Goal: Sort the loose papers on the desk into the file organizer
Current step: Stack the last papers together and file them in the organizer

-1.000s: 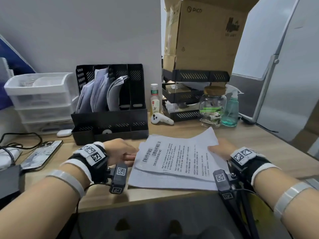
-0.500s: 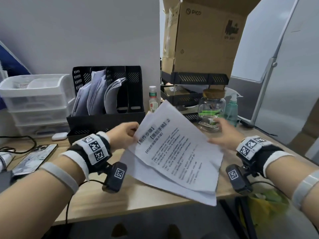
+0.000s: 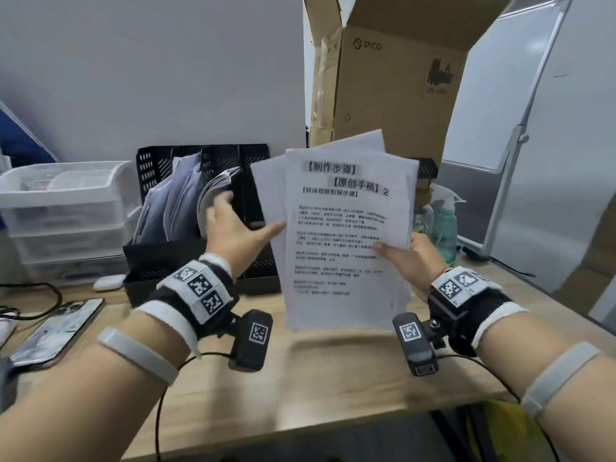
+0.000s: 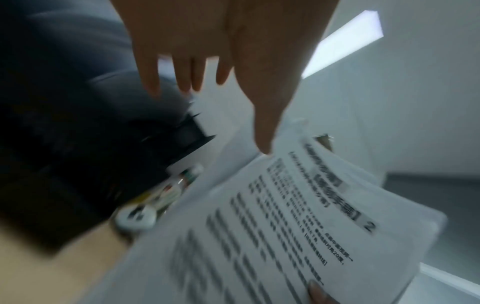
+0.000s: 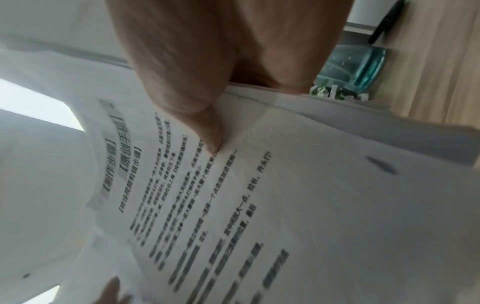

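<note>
Both forearms are bare. Each wrist wears a black strap (image 3: 200,295) edged with white cuffs, topped by white tags printed with black square codes. A small black camera block (image 3: 251,340) hangs under the left wrist, another (image 3: 416,343) under the right, each bearing 1 code tag and trailing a thin black cable. A pale grey band (image 3: 138,356) circles each forearm.

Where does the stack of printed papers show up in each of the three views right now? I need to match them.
Head: stack of printed papers upright at centre, above the desk, right hand pinching its right edge.
Left wrist: lower right, tilted, below the left hand.
Right wrist: fills the centre and lower frame, thumb on top.
Shared landmark: the grey-highlighted heading ending in "2".
</note>
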`<state>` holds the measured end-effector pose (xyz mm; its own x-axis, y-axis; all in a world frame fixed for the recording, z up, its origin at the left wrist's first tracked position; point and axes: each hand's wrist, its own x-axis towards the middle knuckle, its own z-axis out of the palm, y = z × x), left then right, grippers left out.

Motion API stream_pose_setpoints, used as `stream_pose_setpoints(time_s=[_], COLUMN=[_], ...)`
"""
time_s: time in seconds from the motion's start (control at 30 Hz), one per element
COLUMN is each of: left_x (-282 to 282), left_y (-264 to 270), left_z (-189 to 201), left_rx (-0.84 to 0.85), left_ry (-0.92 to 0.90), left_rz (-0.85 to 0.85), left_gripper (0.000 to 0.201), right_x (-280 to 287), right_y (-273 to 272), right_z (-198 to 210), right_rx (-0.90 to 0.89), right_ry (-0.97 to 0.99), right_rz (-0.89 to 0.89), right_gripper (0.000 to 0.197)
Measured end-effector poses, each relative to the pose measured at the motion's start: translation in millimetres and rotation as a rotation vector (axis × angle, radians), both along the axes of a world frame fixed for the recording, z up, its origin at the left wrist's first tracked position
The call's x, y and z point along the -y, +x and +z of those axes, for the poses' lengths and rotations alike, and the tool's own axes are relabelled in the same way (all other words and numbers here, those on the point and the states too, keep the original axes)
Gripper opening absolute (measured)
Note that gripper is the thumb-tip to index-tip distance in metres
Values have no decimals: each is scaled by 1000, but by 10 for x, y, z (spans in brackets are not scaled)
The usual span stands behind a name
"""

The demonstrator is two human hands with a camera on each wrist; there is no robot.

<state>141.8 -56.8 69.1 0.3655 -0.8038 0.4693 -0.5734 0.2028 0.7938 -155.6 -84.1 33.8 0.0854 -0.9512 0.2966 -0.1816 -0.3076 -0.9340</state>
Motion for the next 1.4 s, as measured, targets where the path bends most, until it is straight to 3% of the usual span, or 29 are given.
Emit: stream_pose_setpoints(time_s=[0.07,0.13,0.2,0.37,0.47,0.63,0.77,0.87,0.97,1.13,1.33,1.4], left_x=[-44,-41,-17,65,88,87,44,93,137,50,-9,-10], left_y=[-89,-169,-235,-328,-376,-391,-408,-398,-381,-502,-651,-655], left_z=[-203,-355,-419,-465,-515,-630,-654,-546,-391,-404,-616,-667], left_rx=[-290,-361,-360,-349,-386,-353,-313,-337,-396,-266,-290,-269], left_ry=[130,156,105,-6,-63,-123,-144,-224,-309,-341,-333,-314], left_rz=[-268,-402,-386,-383,-380,-396,-389,-311,-241,-270,-283,-281], left_gripper=[108,76,55,32,26,19,15,7,4,16,14,15], right_x=[8,-18,-9,51,75,132,140,151,141,19,-72,-45], right_y=[60,141,202,275,292,247,183,156,195,392,541,536], right_z=[3,7,2,6,-17,-158,-310,-388,-411,-262,-211,-249], right_rx=[136,210,239,172,85,139,136,101,73,-54,149,93], right_ry=[-15,-30,-3,15,-94,-81,-28,43,43,-61,-166,-176], right_rz=[32,72,100,64,10,-18,52,115,55,-16,88,95], right_gripper=[14,18,19,27,20,30,49,31,14,16,23,22])
